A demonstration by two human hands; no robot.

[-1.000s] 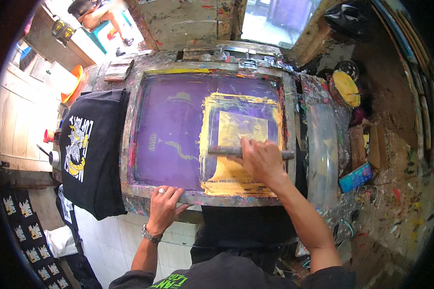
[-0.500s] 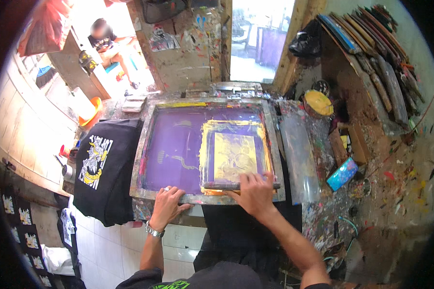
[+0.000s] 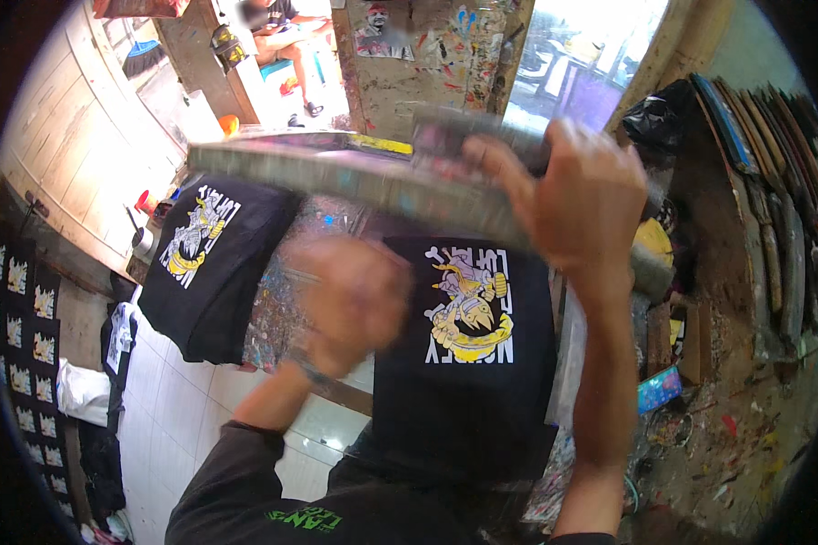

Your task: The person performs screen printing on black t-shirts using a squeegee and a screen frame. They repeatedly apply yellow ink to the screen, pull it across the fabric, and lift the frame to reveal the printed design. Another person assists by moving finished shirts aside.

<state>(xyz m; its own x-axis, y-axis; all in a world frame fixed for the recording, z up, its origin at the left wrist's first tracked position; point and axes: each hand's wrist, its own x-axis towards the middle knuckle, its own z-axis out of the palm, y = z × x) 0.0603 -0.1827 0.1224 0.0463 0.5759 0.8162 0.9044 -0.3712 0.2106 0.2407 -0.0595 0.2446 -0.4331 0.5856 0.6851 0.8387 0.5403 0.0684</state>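
The screen-printing frame [image 3: 364,182] is tilted up, its wooden front edge raised above the table. My right hand [image 3: 583,195] is closed around the squeegee [image 3: 441,141] at that raised edge; whether it also grips the frame is hard to make out. Below lies a black shirt [image 3: 463,409] with a white, grey and yellow figure print. My left hand [image 3: 359,291], smeared by motion, is beneath the frame, just left of the print; its fingers cannot be read.
Another printed black shirt [image 3: 236,272] lies folded at the left. A yellow ink tub [image 3: 654,238], a blue patterned box [image 3: 659,391] and a row of squeegees [image 3: 773,163] are at the right. Beyond a doorway, a person [image 3: 282,32] sits.
The frame has swung up from flat, uncovering the printed shirt. My right hand rose with the squeegee. My left hand left the frame's front edge and moved up and right.
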